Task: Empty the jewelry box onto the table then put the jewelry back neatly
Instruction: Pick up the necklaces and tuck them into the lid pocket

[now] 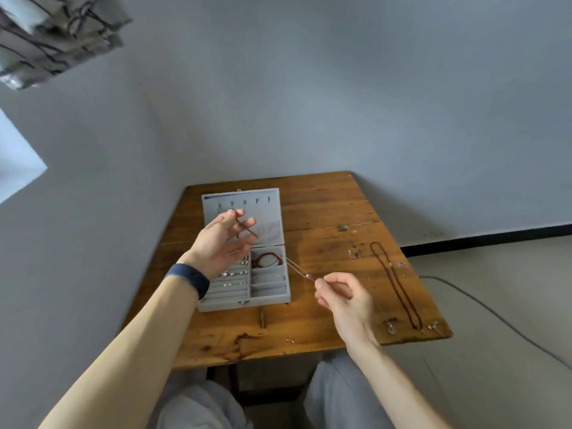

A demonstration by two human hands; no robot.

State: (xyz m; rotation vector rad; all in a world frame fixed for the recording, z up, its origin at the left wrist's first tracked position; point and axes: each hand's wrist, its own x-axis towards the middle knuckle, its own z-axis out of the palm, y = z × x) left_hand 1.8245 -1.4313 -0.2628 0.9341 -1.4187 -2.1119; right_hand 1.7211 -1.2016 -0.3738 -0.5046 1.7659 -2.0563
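Left hand [223,243] and right hand [343,295] each pinch an end of the thin necklace [294,267], stretched between them over the open jewelry box [216,306]. A loosened pinch could drop it in a tangle onto the bracelets [267,261] beneath. Right of the right grip, a beaded strand [399,286] lies on the worn wooden table [325,212], cornered by grey walls [309,103].

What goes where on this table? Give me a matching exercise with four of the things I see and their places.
Things:
1 thin chain
2 long red-brown necklace
3 red bracelet
4 blue wristband

Places:
A around the left wrist
B in a compartment of the jewelry box
C stretched between the left hand and right hand
D lying on the table, right of the box

Pairs: 1-C, 2-D, 3-B, 4-A
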